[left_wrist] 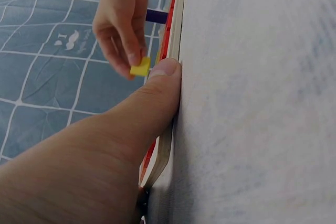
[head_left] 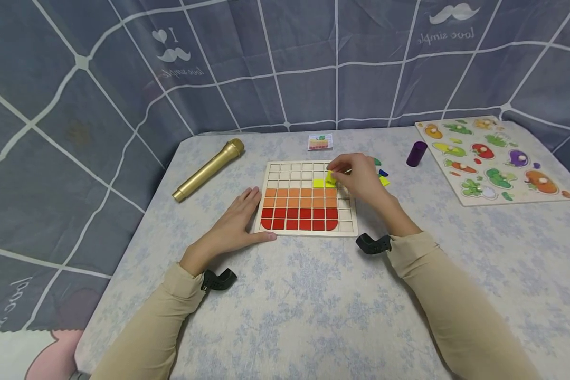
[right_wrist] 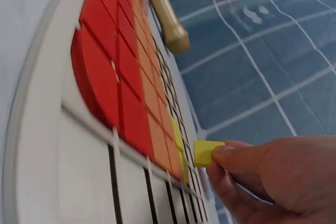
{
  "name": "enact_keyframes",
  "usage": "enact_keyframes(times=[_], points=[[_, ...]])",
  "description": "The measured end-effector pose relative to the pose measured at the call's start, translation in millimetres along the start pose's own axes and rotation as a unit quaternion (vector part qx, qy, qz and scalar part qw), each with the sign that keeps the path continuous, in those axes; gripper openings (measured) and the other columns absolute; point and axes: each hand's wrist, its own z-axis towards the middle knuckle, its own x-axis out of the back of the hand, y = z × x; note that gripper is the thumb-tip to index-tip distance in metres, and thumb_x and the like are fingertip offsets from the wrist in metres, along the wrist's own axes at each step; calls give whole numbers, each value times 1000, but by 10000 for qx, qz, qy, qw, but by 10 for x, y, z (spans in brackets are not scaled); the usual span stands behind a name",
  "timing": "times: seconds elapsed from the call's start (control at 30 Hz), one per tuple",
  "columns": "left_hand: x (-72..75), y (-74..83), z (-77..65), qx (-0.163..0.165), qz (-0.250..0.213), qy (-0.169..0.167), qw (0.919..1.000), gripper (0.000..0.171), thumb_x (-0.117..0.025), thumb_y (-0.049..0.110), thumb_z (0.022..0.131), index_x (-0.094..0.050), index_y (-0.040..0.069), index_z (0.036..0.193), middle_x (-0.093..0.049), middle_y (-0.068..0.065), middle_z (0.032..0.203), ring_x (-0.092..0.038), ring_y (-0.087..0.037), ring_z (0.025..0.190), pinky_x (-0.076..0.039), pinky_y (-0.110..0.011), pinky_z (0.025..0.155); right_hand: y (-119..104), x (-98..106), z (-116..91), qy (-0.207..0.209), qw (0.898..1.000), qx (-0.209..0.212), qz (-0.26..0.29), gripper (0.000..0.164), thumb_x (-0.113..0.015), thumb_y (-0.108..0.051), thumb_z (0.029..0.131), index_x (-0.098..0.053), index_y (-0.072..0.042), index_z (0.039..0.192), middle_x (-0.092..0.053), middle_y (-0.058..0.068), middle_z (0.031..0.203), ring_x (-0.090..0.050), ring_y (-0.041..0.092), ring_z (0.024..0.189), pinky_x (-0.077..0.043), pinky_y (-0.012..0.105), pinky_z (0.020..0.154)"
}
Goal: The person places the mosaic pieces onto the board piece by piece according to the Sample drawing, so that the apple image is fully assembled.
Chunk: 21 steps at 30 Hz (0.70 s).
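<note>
A white gridded board (head_left: 347, 226) lies on the table, with rows of red tiles (head_left: 292, 214) near its front and orange tiles (head_left: 293, 193) behind them. Past the orange rows, yellow tiles (head_left: 317, 183) sit in the grid. My right hand (head_left: 361, 179) pinches a yellow square tile (right_wrist: 206, 153) between thumb and fingers, raised just above the board. With fingers extended, my left hand (head_left: 235, 224) rests at the board's left edge, its thumb along the front left corner.
Beyond the board lies a small picture card (head_left: 320, 142). A gold microphone (head_left: 209, 170) is at left. To the right are loose coloured pieces (head_left: 383, 173) partly behind my right hand, a purple cylinder (head_left: 416, 154) and a vegetable puzzle board (head_left: 499, 198). A grey patterned cloth (head_left: 304, 100) hangs behind.
</note>
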Motion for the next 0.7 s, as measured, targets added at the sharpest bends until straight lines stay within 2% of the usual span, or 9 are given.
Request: enact_keyframes(times=[0.13, 0.37, 0.53, 0.7], points=[[-6, -5, 3, 17, -21, -15, 10000, 117, -78, 54, 91, -9, 1, 169, -4, -15, 178, 2, -30, 166, -3, -49, 135, -179, -224, 113, -255, 9995, 66, 183, 17, -71, -3, 100, -78, -1, 115, -78, 17, 105, -75, 31, 100, -58, 46, 95], [-14, -14, 8, 0, -41, -14, 10000, 117, -77, 56, 92, -9, 1, 169, -4, -16, 178, 2, -31, 166, -4, -52, 135, -435, -577, 260, -418, 9982, 287, 325, 15, -72, -3, 99, -78, -2, 113, -78, 14, 104, -74, 27, 99, -59, 41, 94], [-6, -8, 5, 41, -38, -22, 10000, 116, -77, 55, 92, -9, 2, 169, -3, -14, 178, 3, -30, 166, -4, -52, 135, -520, -745, 288, -536, 9978, 315, 237, 17, -69, -4, 101, -79, -3, 114, -79, 13, 106, -73, 26, 100, -59, 39, 96], [3, 4, 6, 58, -35, -36, 10000, 116, -78, 55, 92, -8, 2, 169, -3, -14, 178, 3, -29, 166, -4, -51, 135, -512, -820, 276, -517, 9980, 356, -62, 21, -68, -6, 102, -78, -3, 120, -78, 13, 112, -71, 26, 103, -59, 38, 98]])
